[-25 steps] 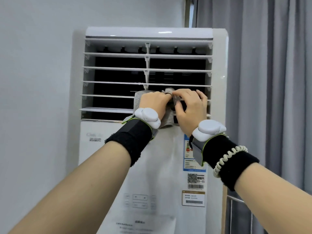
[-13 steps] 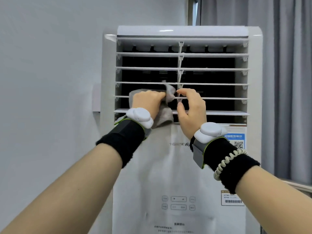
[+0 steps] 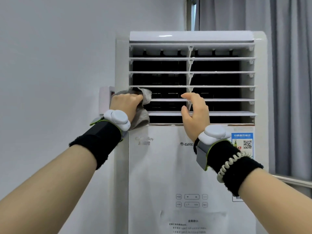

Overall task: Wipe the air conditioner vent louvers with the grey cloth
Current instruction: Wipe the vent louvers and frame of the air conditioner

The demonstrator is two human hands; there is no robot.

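Left hand (image 3: 125,103) fisted around grey cloth (image 3: 143,105) at louvers' (image 3: 219,99) left end; right hand (image 3: 195,112) open — fingers loosely curled near centre.

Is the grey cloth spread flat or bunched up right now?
Bunched up: the grey cloth is crumpled in the left hand, folds bulging out against the vent louvers.

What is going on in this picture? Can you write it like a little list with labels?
machine: white floor-standing air conditioner
vent: white horizontal louvers, open, dark inside
left hand: clutching the grey cloth at the vent's left end
right hand: empty, fingers on a lower louver near the centre bar
wrists: black bands with white devices
buttons: control panel low on the front
background: grey curtain on the right, white wall on the left
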